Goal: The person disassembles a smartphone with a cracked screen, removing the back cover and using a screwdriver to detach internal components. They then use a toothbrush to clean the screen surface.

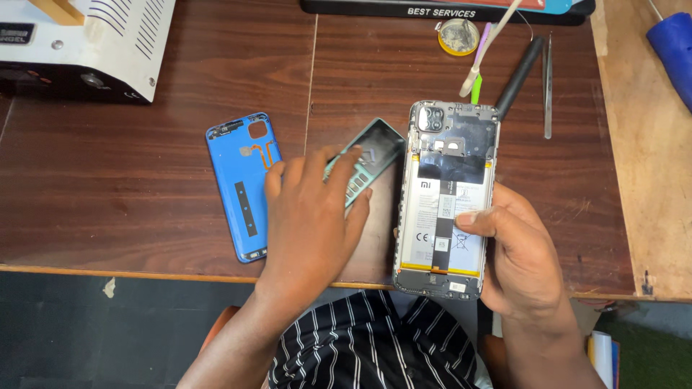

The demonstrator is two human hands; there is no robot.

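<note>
Striped cloth point(360, 346) sits lowest in view, at the table point(144, 187) edge. Right hand point(515, 252) has its grip closed round an opened phone point(445, 198), thumb across the battery point(450, 223), back facing up. Left hand point(310, 216) lies flat, fingers spread, on a small keypad phone point(367, 162), grasping nothing. Just left lies a blue back cover point(244, 184). Farther off: tweezers point(548, 86), a black tool point(519, 75), a white machine point(86, 43).

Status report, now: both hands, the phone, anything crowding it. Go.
Right hand grips opened phone, thumb on battery. Left hand flat on small keypad phone. Blue back cover lies left; tools beyond phone, apart.
</note>
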